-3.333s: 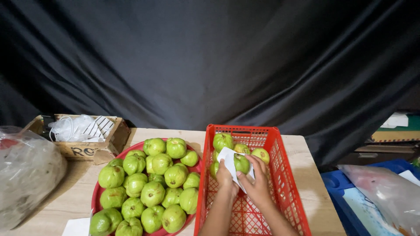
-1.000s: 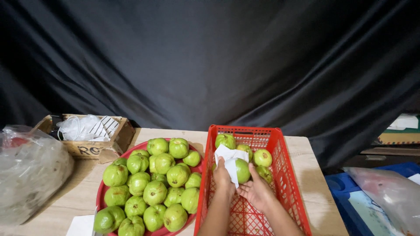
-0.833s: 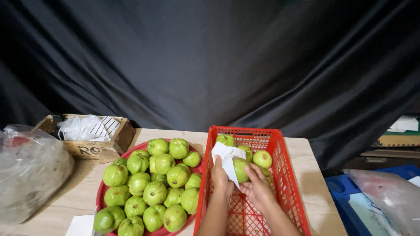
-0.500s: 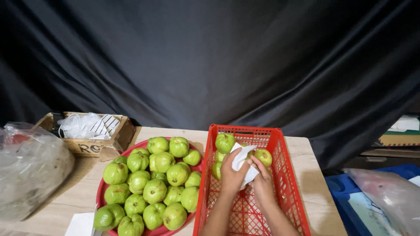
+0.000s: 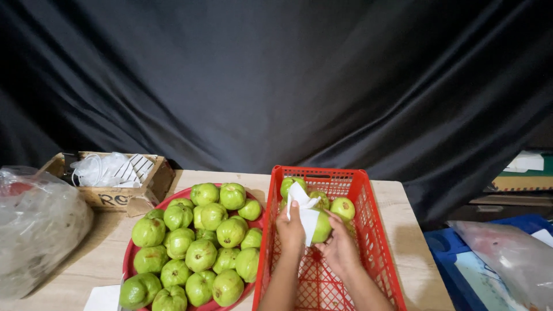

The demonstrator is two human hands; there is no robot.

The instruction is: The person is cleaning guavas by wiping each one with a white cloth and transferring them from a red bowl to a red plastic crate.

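Both my hands are over the red plastic crate (image 5: 374, 230), working on one green guava (image 5: 322, 226). My left hand (image 5: 290, 226) pinches a white foam wrap (image 5: 304, 206) against the fruit, while my right hand (image 5: 340, 247) cups the guava from below and the right. A few more green guavas (image 5: 343, 208) lie at the far end of the crate. To the left, a round red tray (image 5: 133, 259) is piled with several unwrapped green guavas (image 5: 201, 253).
A cardboard box (image 5: 124, 196) with white wraps sits at the back left of the wooden table (image 5: 403, 230). A bulging clear plastic bag (image 5: 34, 230) lies at the far left. A blue bin (image 5: 461, 259) with a plastic bag stands right of the table. Black cloth hangs behind.
My hands have kept turning the guava and folding the white wrap around it; the wrap's loose end now sticks up above my left hand. The view has shifted slightly.
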